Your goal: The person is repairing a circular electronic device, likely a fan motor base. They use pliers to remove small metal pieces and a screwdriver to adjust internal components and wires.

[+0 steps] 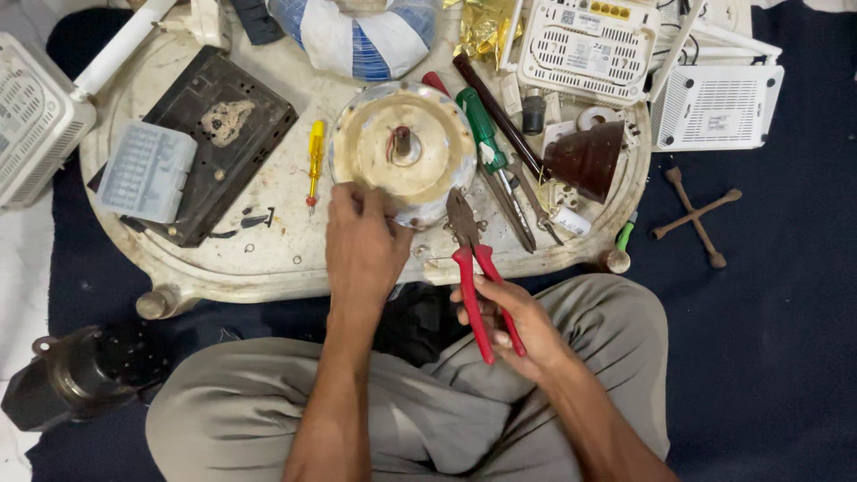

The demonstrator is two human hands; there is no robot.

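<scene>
Nearest: person sits cross-legged, grey trousers, dark blue cloth underneath. R hand (509, 321) is clenched round the red handles of the pliers (471, 259), grip abt mid-handle, handles spread a bit; the dark jaws point away and sit at or just touching the near rim of the round motor housing (402, 147), can't tell if they bite on anything. L hand (361, 236) lies palm-down on the housing's near-left rim, fingers curled over the edge, pressing/steadying, not lifting.

Housing sits mid-tray, flat, a short shaft w/ reddish wire stub at its centre. Judging by looks: metal, stiff, prob heavy, grimy so maybe a bit slick; best held at the rim w/ a flat palm as now, or both hands under the edge; wire stub looks like the fragile bit, keep off it. Pliers: rigid, insulated handles give good grip.

Left on the white tray (268, 268): yellow screwdriver (315, 161), black plate (219, 134) w/ a clear small-parts box (147, 170) on it. Right of housing: green-handled screwdriver (480, 129), long dark rod, brown cone (589, 156).

Farther: white vented boxes (589, 40) at tray's far edge, blue-white bundle (357, 36). Off tray, right: cross wrench (696, 219) on the cloth. Near left: dark motor body (85, 370).
</scene>
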